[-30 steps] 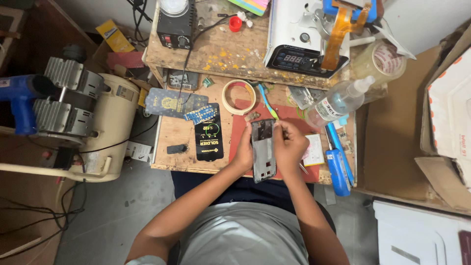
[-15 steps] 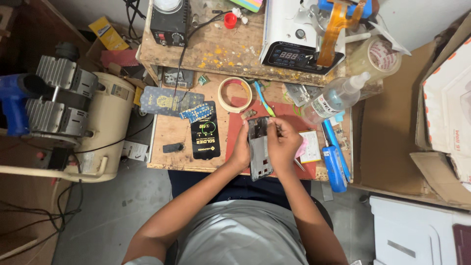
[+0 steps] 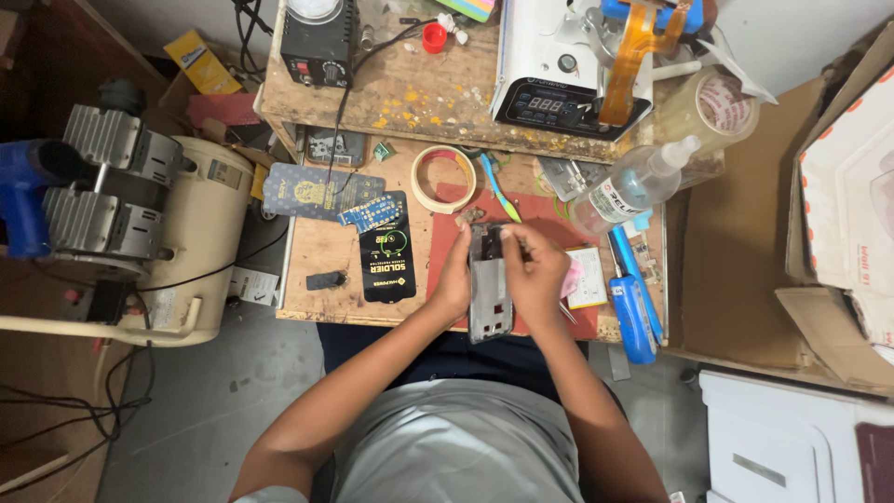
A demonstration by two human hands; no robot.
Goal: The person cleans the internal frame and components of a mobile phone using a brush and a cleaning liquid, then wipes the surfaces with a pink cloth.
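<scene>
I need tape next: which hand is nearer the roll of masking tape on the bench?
Left. The left hand grips the opened phone just below the roll of masking tape; the right hand works on the phone's far side, farther from the roll.

A black flat package (image 3: 388, 248) lies beside the blue patterned package (image 3: 321, 191).
</scene>
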